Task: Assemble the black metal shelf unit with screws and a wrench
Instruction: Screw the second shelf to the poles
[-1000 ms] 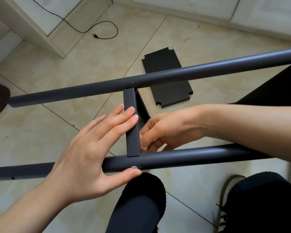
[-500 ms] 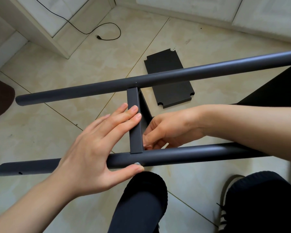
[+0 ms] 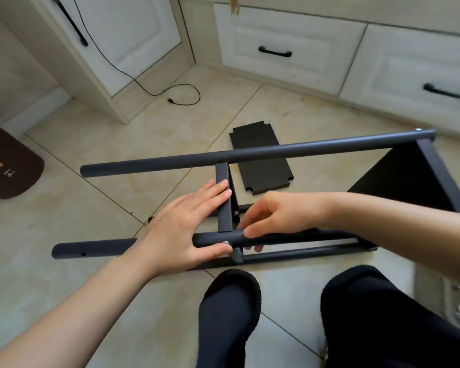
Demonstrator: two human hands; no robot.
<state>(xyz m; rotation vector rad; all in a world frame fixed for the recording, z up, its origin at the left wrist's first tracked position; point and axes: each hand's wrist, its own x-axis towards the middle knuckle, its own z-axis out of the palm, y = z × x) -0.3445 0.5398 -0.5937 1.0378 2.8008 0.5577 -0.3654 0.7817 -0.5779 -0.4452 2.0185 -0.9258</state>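
While the shelf frame [image 3: 250, 155] lies on its side on the tiled floor [image 3: 64, 221], the left hand [image 3: 181, 229] rests flat with straight fingers across the crossbar [image 3: 223, 200], thumb by a screw [image 3: 226, 243]. The right hand [image 3: 282, 216] pinches the near tube [image 3: 96, 248]. A loose panel [image 3: 260, 160] lies beyond.

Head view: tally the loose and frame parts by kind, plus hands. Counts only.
Round tubes: 3 (far, near, lower)
Flat crossbar between tubes: 1
Loose black panel on floor: 1
Visible screw heads: 3
Hands on frame: 2 (left, right)
Total: 10
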